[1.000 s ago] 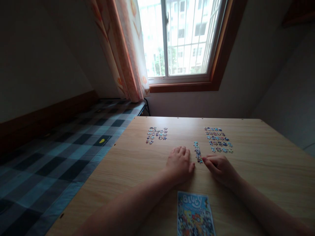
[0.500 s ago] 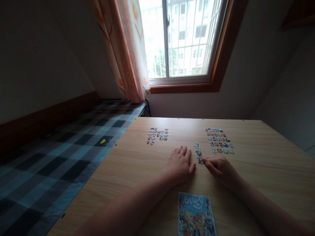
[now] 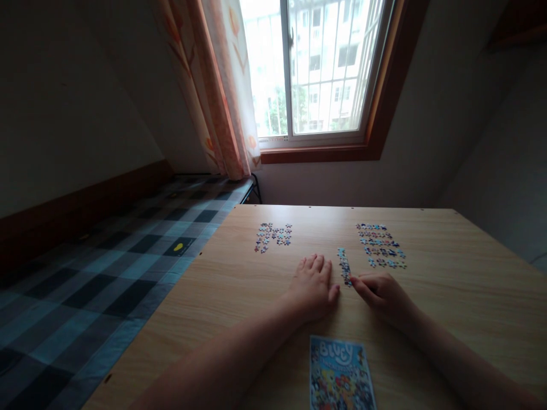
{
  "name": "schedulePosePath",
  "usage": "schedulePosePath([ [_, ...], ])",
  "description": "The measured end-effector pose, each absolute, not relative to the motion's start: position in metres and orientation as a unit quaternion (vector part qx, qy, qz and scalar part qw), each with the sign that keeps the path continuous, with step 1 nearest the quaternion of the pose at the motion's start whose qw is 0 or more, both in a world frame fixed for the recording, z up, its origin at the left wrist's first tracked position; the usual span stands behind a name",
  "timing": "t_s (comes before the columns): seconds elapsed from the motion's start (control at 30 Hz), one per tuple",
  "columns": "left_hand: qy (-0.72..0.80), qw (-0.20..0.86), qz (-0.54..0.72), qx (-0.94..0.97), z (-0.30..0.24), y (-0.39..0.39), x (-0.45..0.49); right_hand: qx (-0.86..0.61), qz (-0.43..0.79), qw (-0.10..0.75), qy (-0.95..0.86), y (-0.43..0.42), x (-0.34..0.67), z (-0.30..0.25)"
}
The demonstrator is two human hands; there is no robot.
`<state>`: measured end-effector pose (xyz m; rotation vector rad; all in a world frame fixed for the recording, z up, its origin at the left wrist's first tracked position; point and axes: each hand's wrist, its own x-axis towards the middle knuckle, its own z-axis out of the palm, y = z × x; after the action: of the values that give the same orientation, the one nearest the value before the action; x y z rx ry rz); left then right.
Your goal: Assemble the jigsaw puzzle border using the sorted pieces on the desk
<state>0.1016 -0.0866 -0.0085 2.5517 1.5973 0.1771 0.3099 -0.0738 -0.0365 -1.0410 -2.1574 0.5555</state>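
A narrow strip of joined jigsaw puzzle pieces (image 3: 343,265) lies on the wooden table between my two hands. My left hand (image 3: 314,285) rests palm down to the left of this strip, fingers stretched out and holding nothing. At the strip's near right end, my right hand (image 3: 380,293) has thumb and forefinger pinched together on a puzzle piece, mostly hidden by the fingertips. Below the hands lies a blue picture card (image 3: 342,373) with "Bluey" lettering and colourful cartoon figures.
Loose puzzle pieces (image 3: 380,242) lie in rows at the back right of the table (image 3: 239,296). Another group of pieces (image 3: 282,234) sits at the back left. A bed with a checked cover (image 3: 128,296) adjoins the left side; a window (image 3: 325,74) is behind.
Both hands hold nearly the same places. The right fingertips have shifted very slightly at the strip's near end; the view has tilted a touch.
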Motion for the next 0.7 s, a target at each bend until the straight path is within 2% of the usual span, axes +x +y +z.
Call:
schedulePosePath([
  [0.33,0.525,0.052,0.039,0.849,-0.006,-0.085,0.101,-0.394,0.219,0.329,-0.83,-0.073,0.311,-0.036],
  [0.57,0.442,0.039,0.007,0.896,0.023,-0.083,0.09,-0.403,0.214,0.32,-0.83,-0.073,0.31,-0.036],
  [0.7,0.409,0.109,-0.059,0.904,0.052,-0.073,0.071,-0.405,0.209,0.331,-0.827,-0.074,0.309,-0.035],
])
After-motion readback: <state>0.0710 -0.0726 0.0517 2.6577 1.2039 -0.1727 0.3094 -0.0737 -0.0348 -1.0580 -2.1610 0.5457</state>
